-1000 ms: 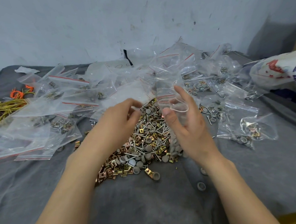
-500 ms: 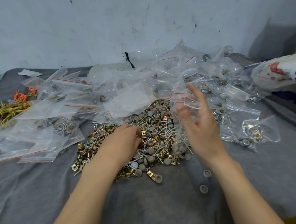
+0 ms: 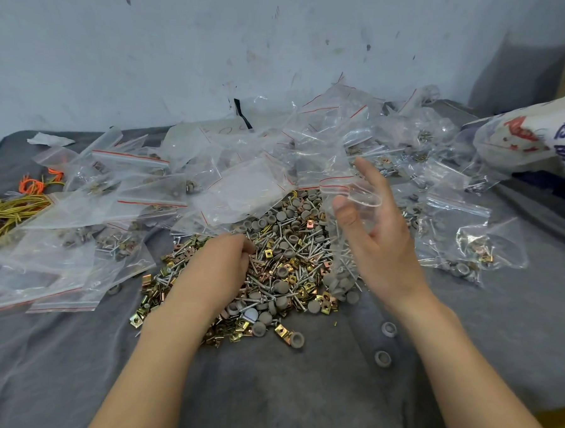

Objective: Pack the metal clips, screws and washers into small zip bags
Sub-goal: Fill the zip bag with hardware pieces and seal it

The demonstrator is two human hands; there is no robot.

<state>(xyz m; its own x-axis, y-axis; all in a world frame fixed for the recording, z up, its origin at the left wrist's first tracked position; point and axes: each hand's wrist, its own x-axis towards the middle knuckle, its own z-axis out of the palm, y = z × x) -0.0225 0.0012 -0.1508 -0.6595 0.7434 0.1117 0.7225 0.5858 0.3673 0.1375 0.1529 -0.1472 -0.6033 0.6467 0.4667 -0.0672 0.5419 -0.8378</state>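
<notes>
Head view. The right grip (image 3: 379, 238), raised with its palm turned inward, pinches the mouth of a small clear zip bag (image 3: 363, 198) between thumb and fingers. The bag hangs open below the thumb with a few screws and grey washers in its bottom. The left grip (image 3: 219, 266) lies knuckles-up on the loose hardware pile (image 3: 288, 256), its fingers curled down into the pieces; whether they hold anything cannot be told. The pile lies between the two grips and under the left one. It is a mix of gold-coloured metal clips (image 3: 269, 254), silver screws (image 3: 309, 244) and round grey washers (image 3: 282, 285), all on a grey cloth-covered surface (image 3: 298, 394). Two stray washers (image 3: 388, 329) sit near the right wrist. Beyond both grips and outward of the left one spreads a heap of zip bags (image 3: 137, 203). Filled bags (image 3: 469, 249) lie outward of the right grip. Farther out on the left are yellow wires (image 3: 6, 209), and on the right a printed white sack (image 3: 534, 135).
</notes>
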